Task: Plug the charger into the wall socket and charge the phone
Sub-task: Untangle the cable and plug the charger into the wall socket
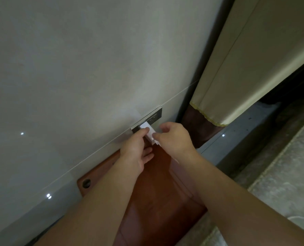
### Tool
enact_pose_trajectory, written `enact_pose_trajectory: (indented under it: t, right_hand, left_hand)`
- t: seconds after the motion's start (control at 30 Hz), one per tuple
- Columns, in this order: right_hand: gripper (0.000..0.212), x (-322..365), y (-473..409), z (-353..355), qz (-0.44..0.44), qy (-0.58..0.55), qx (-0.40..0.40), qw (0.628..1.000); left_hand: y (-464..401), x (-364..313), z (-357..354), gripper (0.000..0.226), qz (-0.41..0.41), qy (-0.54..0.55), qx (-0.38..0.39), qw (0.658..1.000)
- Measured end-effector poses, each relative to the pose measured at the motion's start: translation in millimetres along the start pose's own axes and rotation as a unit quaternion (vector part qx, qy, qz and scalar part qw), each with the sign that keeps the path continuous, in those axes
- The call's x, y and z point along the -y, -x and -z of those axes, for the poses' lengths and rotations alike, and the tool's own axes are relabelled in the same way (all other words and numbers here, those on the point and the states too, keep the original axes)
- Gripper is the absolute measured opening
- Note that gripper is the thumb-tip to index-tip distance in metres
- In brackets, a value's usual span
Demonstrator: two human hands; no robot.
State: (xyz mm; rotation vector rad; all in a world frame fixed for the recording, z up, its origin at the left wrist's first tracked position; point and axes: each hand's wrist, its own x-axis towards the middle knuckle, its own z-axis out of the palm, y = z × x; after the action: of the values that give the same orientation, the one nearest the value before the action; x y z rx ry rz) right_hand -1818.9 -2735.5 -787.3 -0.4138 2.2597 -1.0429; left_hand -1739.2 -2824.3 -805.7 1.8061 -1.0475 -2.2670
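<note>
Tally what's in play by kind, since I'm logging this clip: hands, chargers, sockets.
Hands: 2, left hand and right hand, both on the charger
Chargers: 1, white charger at the socket
Sockets: 1, dark socket on the wall
Total: 4

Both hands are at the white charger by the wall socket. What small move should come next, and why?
Probably press the charger straight into the wall socket. The left hand and right hand both pinch it right at the plate, though whether it is fully seated cannot be told.
</note>
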Motion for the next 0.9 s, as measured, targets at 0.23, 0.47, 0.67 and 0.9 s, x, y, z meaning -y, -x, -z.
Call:
enact_pose_trajectory:
  t: [0.23,0.47,0.67,0.9]
  right_hand:
    - [0.050,24,48,47,0.036,0.143,-0.043,0.988]
    - [0.043,48,126,90,0.071,0.212,-0.058,0.973]
    - [0.060,63,196,136,0.073,0.270,-0.091,0.956]
    - [0.066,81,276,203,0.065,0.337,-0.105,0.933]
  left_hand:
    - [60,-14,8,0.029,-0.238,-0.179,-0.117,0.947]
    - [146,-19,8,0.048,-0.356,-0.413,-0.081,0.835]
    - [239,-16,20,0.047,-0.450,-0.556,-0.047,0.697]
    - [339,-22,25,0.061,-0.471,-0.664,-0.019,0.580]
